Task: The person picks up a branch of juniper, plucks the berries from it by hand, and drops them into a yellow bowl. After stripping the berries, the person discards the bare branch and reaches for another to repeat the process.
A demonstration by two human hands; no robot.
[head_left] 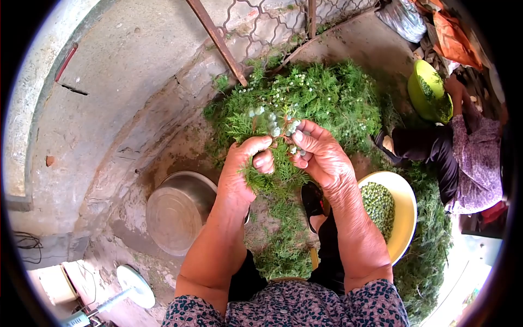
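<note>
A green conifer sprig (275,163) with scaly leaves is pinched in my left hand (245,166), thumb and fingers closed on its stem. Pale blue-green cones (274,126) cluster at the sprig's upper end. My right hand (325,155) has its thumb and fingertips closed on some of these cones at the sprig's right side. Beyond both hands lies a large heap of cut conifer branches (327,103), dotted with similar cones. To the right of my right forearm stands a yellow basin (404,218) holding many loose green cones (377,210).
A metal pot (177,215) is on the ground at left, beside the concrete wall (114,103). At right sits another person (476,158), with one hand at a yellow-green basin (422,98). A rusty bar (218,41) leans down at the back. A white fan (136,286) stands lower left.
</note>
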